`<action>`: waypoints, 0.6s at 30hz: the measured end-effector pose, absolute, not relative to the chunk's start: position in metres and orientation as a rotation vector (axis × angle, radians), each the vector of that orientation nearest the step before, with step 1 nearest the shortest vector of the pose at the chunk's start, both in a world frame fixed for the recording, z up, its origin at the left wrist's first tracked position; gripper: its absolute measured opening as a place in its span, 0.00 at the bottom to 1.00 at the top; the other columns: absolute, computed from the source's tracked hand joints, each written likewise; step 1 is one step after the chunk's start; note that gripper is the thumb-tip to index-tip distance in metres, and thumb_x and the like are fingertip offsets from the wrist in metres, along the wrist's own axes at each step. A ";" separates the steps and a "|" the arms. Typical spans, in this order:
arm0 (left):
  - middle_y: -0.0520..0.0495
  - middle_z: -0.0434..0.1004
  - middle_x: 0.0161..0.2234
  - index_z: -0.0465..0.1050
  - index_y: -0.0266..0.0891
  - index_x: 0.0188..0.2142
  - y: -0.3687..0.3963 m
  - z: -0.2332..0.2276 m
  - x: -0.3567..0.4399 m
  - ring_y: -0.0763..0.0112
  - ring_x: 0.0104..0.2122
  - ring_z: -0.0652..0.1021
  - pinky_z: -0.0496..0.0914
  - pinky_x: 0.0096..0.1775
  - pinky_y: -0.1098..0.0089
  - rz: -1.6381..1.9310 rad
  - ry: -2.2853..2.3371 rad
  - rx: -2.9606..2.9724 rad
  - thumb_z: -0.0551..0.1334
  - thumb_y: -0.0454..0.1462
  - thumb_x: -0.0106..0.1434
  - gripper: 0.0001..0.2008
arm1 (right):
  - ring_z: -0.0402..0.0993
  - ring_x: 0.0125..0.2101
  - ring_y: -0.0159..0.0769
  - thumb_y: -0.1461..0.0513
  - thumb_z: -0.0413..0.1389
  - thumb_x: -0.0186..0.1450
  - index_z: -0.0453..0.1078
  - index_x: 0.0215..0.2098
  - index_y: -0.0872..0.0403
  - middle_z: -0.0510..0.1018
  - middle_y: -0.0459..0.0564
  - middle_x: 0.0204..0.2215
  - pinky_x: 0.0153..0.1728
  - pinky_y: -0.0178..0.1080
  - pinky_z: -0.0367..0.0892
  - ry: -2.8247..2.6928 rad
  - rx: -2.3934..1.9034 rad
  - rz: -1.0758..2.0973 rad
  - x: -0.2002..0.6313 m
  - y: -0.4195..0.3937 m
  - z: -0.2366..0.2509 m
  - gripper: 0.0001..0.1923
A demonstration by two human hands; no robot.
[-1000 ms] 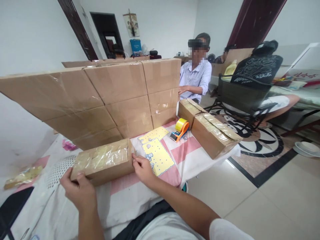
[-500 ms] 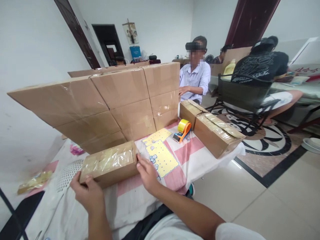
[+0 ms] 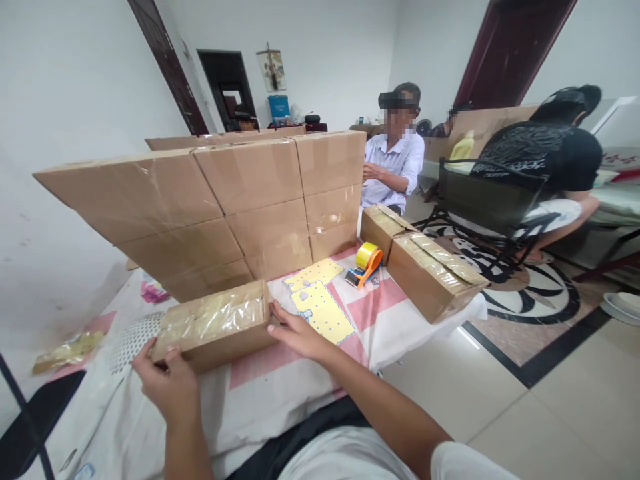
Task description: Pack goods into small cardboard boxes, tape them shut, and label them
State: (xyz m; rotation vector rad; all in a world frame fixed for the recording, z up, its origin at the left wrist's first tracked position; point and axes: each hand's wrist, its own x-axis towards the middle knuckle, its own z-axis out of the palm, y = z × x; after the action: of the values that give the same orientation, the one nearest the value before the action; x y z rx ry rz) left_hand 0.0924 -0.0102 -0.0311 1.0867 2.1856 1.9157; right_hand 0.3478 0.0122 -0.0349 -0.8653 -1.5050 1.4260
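A long cardboard box (image 3: 220,343) with clear tape over its top lies in front of me on the cloth-covered table. My left hand (image 3: 170,387) grips its left end, with the thumb on the near top edge and fingers around the corner. At the opposite end, my right hand (image 3: 296,331) presses its fingers and thumb against the box's short side. Between them the two hands hold the box. Just beyond my right hand is a yellow patterned sheet (image 3: 327,313) on the cloth. A tape dispenser (image 3: 366,265) with a yellow roll and orange frame stands farther back.
A wall of stacked cardboard boxes (image 3: 265,193) rises behind the held box. Two taped boxes (image 3: 433,273) sit at the table's right edge. Across the table is a person in a light shirt (image 3: 395,163); another person in black (image 3: 540,147) sits at the right.
The view has shifted slightly. The held box and my left hand appear a little farther left. My right hand still touches the box's right end, its wrist slightly higher in view.
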 end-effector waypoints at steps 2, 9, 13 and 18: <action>0.41 0.76 0.47 0.71 0.38 0.63 -0.009 -0.035 0.089 0.56 0.45 0.75 0.68 0.59 0.48 1.961 2.150 1.099 0.61 0.45 0.63 0.30 | 0.48 0.75 0.45 0.45 0.60 0.69 0.49 0.77 0.49 0.51 0.54 0.76 0.75 0.53 0.43 -1.503 -0.841 1.459 0.345 0.001 -0.039 0.46; 0.38 0.75 0.54 0.70 0.36 0.61 -0.005 -0.038 0.085 0.52 0.54 0.75 0.67 0.61 0.50 2.035 2.083 1.169 0.60 0.45 0.62 0.30 | 0.37 0.77 0.47 0.52 0.65 0.66 0.34 0.79 0.48 0.39 0.54 0.78 0.75 0.55 0.40 -1.718 -0.862 1.194 0.330 -0.015 -0.055 0.56; 0.35 0.70 0.59 0.62 0.35 0.66 -0.009 -0.040 0.091 0.50 0.59 0.72 0.63 0.64 0.49 2.116 2.081 1.152 0.59 0.42 0.61 0.34 | 0.24 0.77 0.55 0.53 0.68 0.61 0.24 0.78 0.53 0.24 0.62 0.77 0.74 0.59 0.37 -1.951 -0.892 1.058 0.326 0.010 -0.057 0.66; 0.32 0.62 0.64 0.56 0.30 0.67 -0.014 -0.051 0.088 0.47 0.64 0.67 0.61 0.66 0.48 2.295 1.916 1.201 0.57 0.40 0.56 0.39 | 0.30 0.77 0.59 0.50 0.75 0.51 0.20 0.78 0.51 0.34 0.66 0.77 0.74 0.59 0.38 -2.002 -0.860 0.895 0.322 0.027 -0.047 0.79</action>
State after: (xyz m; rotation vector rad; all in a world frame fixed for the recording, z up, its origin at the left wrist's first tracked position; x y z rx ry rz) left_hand 0.0884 -0.0145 -0.0505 1.2005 1.9156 2.2952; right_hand 0.3224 0.0274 -0.0475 -0.8600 -2.0022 0.8945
